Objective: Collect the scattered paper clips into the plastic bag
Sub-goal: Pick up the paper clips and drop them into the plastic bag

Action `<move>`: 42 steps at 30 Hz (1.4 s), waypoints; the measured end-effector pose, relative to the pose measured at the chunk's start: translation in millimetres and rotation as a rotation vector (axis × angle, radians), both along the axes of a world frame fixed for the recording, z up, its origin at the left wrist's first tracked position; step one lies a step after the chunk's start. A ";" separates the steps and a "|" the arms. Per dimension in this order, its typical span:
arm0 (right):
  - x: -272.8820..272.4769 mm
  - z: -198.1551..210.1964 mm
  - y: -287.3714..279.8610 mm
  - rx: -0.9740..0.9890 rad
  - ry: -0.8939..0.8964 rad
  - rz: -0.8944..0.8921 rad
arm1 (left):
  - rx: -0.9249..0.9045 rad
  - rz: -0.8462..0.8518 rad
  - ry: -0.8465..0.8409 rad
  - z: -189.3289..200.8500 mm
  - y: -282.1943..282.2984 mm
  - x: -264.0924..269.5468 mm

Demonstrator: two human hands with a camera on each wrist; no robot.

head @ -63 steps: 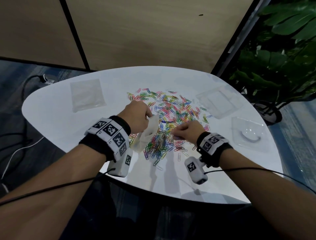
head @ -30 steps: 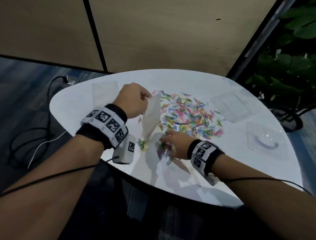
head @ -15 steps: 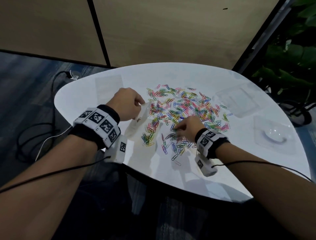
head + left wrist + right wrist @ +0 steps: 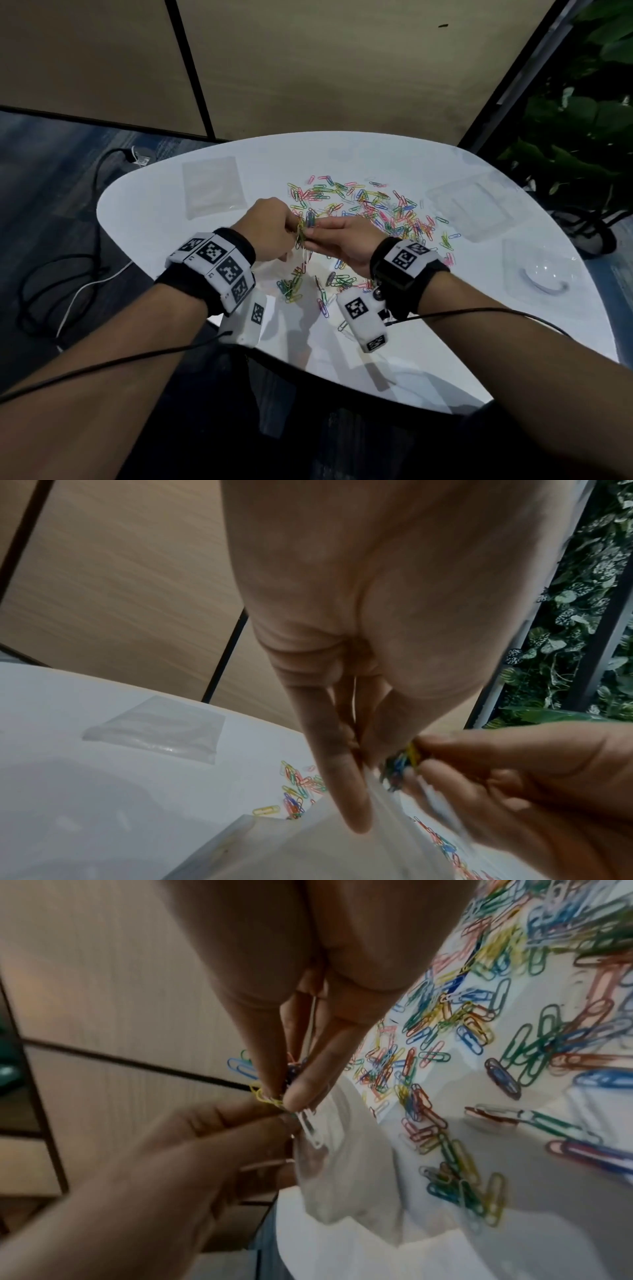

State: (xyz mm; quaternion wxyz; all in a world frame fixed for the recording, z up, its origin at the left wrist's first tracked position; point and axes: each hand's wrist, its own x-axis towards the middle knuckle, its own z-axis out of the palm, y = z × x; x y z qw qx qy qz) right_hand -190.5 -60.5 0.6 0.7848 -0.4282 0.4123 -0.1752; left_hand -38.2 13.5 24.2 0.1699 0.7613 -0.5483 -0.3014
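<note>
Many coloured paper clips (image 4: 370,209) lie scattered over the white table (image 4: 144,219). My left hand (image 4: 294,233) pinches the mouth of a translucent plastic bag (image 4: 342,1164), which hangs below it (image 4: 325,845). My right hand (image 4: 311,236) pinches a small bunch of clips (image 4: 305,228) right at the bag's mouth, fingertips nearly touching the left hand's. In the right wrist view the bunch of clips (image 4: 274,1088) sits between thumb and fingers, and one white clip dangles into the opening. A smaller heap of clips (image 4: 291,284) lies under the hands.
A spare flat plastic bag (image 4: 213,186) lies at the far left of the table. Clear plastic trays (image 4: 476,205) and a clear lid (image 4: 544,274) lie at the right. A plant (image 4: 582,137) stands beyond the right edge. Cables (image 4: 68,274) lie on the floor at the left.
My right hand rose from the table with a bunch of clips and moved left to the bag's mouth. My left hand lifted the bag to meet it.
</note>
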 end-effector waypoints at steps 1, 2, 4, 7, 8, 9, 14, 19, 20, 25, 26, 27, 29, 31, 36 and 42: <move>3.0 -3.2 2.4 -0.026 0.030 -0.003 | -0.001 0.012 0.014 0.2 0.2 0.0; 5.6 -5.0 4.6 -0.065 0.075 -0.001 | -0.008 0.031 0.030 0.4 0.3 0.4; 10.5 -8.9 7.7 -0.166 0.207 0.031 | -0.019 0.078 0.061 0.0 0.4 1.2; 21.3 -15.4 13.0 -0.291 0.395 0.086 | -0.032 0.101 0.091 -2.3 -1.4 0.1; 24.0 -20.6 13.0 -0.322 0.431 0.103 | -0.043 0.092 0.088 -2.9 -2.3 -1.5; 26.6 -24.4 13.4 -0.347 0.459 0.108 | -0.057 0.078 0.072 -3.6 -3.2 -3.1; 30.5 -17.5 16.8 -0.482 0.582 0.199 | -0.069 0.043 0.027 -7.2 -0.9 -6.8; 32.4 -7.6 13.3 -0.629 0.655 0.268 | -0.067 0.084 0.042 -2.8 0.9 -3.4; 32.5 -6.0 13.0 -0.672 0.666 0.283 | -0.065 0.086 0.041 -1.7 1.2 -2.8; 34.5 -4.2 14.7 -0.721 0.672 0.360 | -0.036 0.086 0.030 -1.2 4.9 1.8; 33.9 -3.1 14.7 -0.764 0.677 0.397 | -0.031 0.084 0.031 -1.2 5.1 2.1; 33.1 -2.2 14.7 -0.828 0.690 0.477 | -0.027 0.074 0.027 -1.2 5.0 1.8; 32.0 0.5 16.0 -0.924 0.733 0.681 | -0.020 0.046 0.007 -0.8 4.8 -0.2; 28.5 1.9 14.0 -0.959 0.731 0.771 | -0.022 0.040 -0.009 0.8 3.9 -2.9; 3.2 7.3 1.5 -0.806 0.439 0.383 | 0.007 0.085 0.008 5.6 2.8 -2.1; -103.7 -8.7 -32.6 -0.865 1.008 0.618 | 0.093 0.063 -0.031 6.9 7.3 -0.6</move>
